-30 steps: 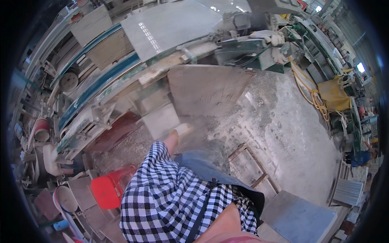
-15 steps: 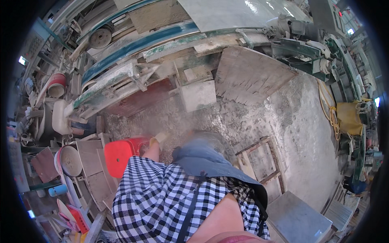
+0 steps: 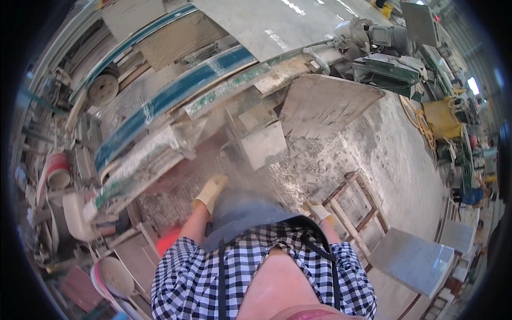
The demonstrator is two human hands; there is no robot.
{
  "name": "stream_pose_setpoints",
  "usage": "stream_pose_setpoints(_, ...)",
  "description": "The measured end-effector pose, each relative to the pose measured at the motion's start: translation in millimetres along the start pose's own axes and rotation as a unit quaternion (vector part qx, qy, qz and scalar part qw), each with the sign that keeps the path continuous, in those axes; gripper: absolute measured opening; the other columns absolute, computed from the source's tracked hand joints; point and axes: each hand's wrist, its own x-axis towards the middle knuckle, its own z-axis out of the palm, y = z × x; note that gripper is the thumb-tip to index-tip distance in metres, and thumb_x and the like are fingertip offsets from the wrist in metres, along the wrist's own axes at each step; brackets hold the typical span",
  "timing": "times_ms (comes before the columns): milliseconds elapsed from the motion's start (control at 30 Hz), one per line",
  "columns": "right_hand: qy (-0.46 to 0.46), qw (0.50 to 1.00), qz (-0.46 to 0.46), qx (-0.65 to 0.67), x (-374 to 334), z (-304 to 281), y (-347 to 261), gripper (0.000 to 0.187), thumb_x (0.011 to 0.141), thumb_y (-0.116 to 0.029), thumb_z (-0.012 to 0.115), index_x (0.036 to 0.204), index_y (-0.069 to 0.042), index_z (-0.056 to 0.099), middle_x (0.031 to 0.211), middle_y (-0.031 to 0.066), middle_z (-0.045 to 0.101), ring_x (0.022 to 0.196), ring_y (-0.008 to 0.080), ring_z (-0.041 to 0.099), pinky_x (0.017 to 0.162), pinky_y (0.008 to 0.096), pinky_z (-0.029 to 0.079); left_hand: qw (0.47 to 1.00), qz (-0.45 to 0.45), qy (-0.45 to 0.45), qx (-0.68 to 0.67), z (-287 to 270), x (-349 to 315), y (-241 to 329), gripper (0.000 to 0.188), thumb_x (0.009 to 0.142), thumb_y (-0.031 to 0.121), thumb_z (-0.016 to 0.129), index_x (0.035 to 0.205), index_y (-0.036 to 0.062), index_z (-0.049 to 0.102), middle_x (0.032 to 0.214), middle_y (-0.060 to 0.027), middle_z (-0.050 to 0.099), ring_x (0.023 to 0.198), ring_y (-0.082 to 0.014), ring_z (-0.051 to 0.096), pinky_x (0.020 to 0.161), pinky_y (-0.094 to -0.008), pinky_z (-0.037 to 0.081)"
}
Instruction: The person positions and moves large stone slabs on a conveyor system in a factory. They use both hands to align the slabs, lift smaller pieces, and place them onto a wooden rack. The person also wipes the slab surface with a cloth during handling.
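My gloved left hand beside apron, right hand near wooden frame; cannot tell if either grips anything. No finished step visible; pale slab ahead untouched.

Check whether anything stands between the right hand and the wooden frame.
Nothing visible does: the right hand shows just left of the wooden frame, with no object between them, though depth is unclear.
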Motion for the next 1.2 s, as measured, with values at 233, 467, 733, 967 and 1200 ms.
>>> stream_pose_setpoints(233,-0.083,0.937,-0.188,-0.282,-31.9,174.3,-39.1,0.051,0.097,-0.032,0.066,0.14,-0.005,0.058,0.14,0.0189,0.059,0.131,0.0328,0.055,0.11,0.0384,0.044,0.924,0.09,-0.268,0.255,-73.0,39.4,-12.3,0.037,0.094,0.037,0.064,0.117,0.0087,0.072,0.111,-0.0172,0.074,0.107,-0.0348,0.069,0.094,-0.0422,0.053)
stream_pose_setpoints(467,-0.073,0.933,-0.221,-0.275,-64.9,249.7,26.2,0.061,0.098,-0.052,0.062,0.143,-0.012,0.059,0.139,0.0197,0.063,0.126,0.0397,0.06,0.106,0.0438,0.048,0.826,0.123,-0.368,0.41,-84.0,25.2,-55.3,0.043,0.091,0.04,0.064,0.118,0.0074,0.068,0.111,-0.0192,0.072,0.103,-0.0391,0.068,0.089,-0.0474,0.054)
stream_pose_setpoints(733,-0.132,0.854,-0.276,-0.421,-58.6,264.1,25.4,0.055,0.099,-0.04,0.062,0.142,-0.006,0.054,0.127,0.0214,0.066,0.115,0.042,0.062,0.1,0.0469,0.049,0.813,0.228,-0.398,0.359,-62.3,19.0,-91.2,0.04,0.097,0.036,0.058,0.12,0.0042,0.069,0.122,-0.0151,0.069,0.119,-0.0345,0.062,0.101,-0.0463,0.047)
stream_pose_setpoints(967,-0.149,0.805,-0.379,-0.432,48.5,286.3,35.6,0.048,0.102,-0.03,0.057,0.143,-0.005,0.052,0.133,0.0192,0.061,0.127,0.0374,0.055,0.108,0.0453,0.042,0.688,0.399,-0.507,0.332,-73.2,45.7,-116.1,0.042,0.101,0.032,0.053,0.124,-0.0013,0.065,0.129,-0.0159,0.065,0.123,-0.0317,0.058,0.11,-0.043,0.042)
stream_pose_setpoints(1200,-0.066,0.786,-0.479,-0.386,72.1,293.8,66.4,0.049,0.1,-0.025,0.061,0.142,-0.002,0.053,0.136,0.0184,0.061,0.129,0.0354,0.055,0.109,0.0489,0.039,0.688,0.42,-0.48,0.348,-72.0,63.0,-117.2,0.044,0.103,0.026,0.051,0.135,-0.0024,0.06,0.141,-0.0167,0.061,0.133,-0.0333,0.053,0.118,-0.0454,0.035)
